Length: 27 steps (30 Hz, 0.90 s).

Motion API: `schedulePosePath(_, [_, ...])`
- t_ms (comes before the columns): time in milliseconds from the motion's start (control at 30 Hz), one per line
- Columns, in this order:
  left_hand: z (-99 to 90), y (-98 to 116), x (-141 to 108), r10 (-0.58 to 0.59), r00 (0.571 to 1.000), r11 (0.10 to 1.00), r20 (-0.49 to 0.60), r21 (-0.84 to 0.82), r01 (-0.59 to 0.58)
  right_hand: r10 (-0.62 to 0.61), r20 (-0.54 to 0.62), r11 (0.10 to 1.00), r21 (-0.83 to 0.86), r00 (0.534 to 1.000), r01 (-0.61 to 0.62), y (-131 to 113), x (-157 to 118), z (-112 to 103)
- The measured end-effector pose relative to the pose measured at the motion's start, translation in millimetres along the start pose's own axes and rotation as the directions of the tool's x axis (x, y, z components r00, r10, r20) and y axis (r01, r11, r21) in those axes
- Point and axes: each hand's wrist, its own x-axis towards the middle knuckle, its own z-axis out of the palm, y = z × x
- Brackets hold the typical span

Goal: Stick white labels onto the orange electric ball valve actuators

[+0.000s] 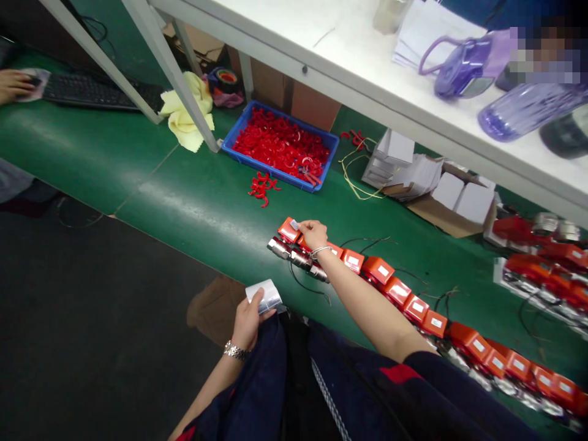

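Observation:
My left hand [248, 318] holds a silvery white sheet of labels [266, 296] at the bench's front edge, thumb on top. Over the far left end of a row of orange-red units, my right hand [314, 234] is closed in a pinch at a small pale label [294, 225] on the end unit [288, 231]. Metal fittings [301, 258] lie along the front of these units. Further right, more orange units [398, 291] carry white labels on their tops, with dark cables beside them.
A blue tray [275, 169] of red clips stands behind, with loose red clips [263, 187] before it. Boxes of white cartons [452, 196] sit beneath a white shelf [294, 61] holding purple bottles. Another person's hand [13, 86] rests on a mouse at far left.

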Motion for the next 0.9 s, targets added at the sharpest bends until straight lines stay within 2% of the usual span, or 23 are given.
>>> schedulePosePath(167, [-9.4, 5.0, 3.9, -0.012, 1.000, 1.000, -0.018, -0.017, 0.012, 0.029, 0.070, 0.998, -0.055, 0.997, -0.025, 5.8, 11.3, 18.1])
schedulePosePath(333, [-17.9, 10.4, 9.2, -0.015, 0.999, 0.999, -0.035, -0.033, 0.014, 0.005, 0.103, 0.998, -0.064, 0.995, 0.002, 14.8, 10.2, 21.9])
schedulePosePath(900, [-15.0, 15.8, 16.7, -0.011, 1.000, 1.000, -0.016, -0.019, 0.011, -0.002, 0.047, 0.997, -0.080, 0.999, 0.005, 11.0, 6.7, 24.2])
